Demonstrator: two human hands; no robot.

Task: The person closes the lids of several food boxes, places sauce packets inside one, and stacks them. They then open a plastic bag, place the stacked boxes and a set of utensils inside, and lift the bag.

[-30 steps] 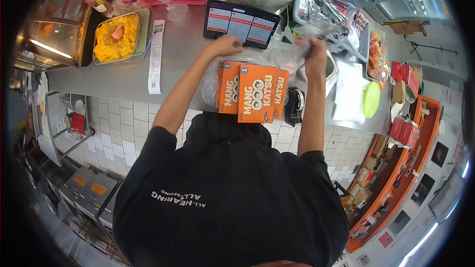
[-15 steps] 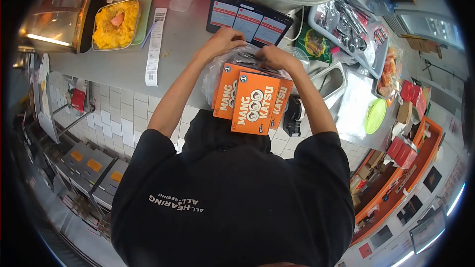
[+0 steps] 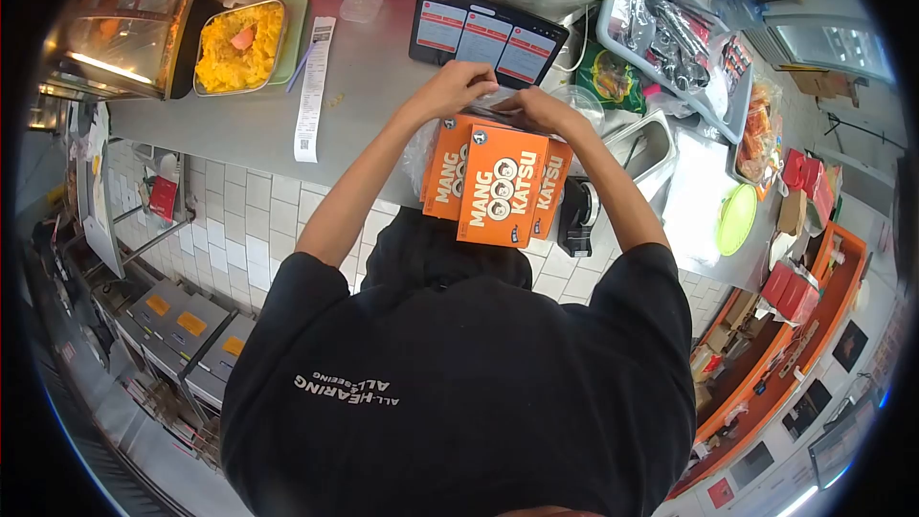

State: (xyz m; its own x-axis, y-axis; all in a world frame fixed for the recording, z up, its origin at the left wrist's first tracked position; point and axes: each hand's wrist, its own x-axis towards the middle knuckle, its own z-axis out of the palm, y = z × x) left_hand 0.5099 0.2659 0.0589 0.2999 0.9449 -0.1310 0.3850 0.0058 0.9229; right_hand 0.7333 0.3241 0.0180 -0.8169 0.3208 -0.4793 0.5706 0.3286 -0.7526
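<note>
Several orange boxes [image 3: 498,187] printed "MANG KATSU" stand close together in front of me at the counter's edge. Clear plastic bag film [image 3: 418,158] shows along their left side and behind their tops. My left hand [image 3: 452,91] is closed above the back of the boxes, its thumb and fingers pinching the bag's edge. Facing it, my right hand [image 3: 544,111] has curled fingers closed on the bag beside the box tops; its fingertips are partly hidden. A tablet [image 3: 488,36] with red and white panels stands just beyond both hands.
On the metal counter [image 3: 369,115] lie a long receipt [image 3: 313,91] and a tray of yellow food [image 3: 239,46]. A large plastic tub [image 3: 565,0] and a grey-blue bin [image 3: 670,48] of wrapped cutlery stand at the back right. A metal pan [image 3: 641,153] sits right of my right arm.
The whole view has shifted slightly. The boxes sit a little higher in the picture, and less of the bag shows between my hands, which stay near the box tops.
</note>
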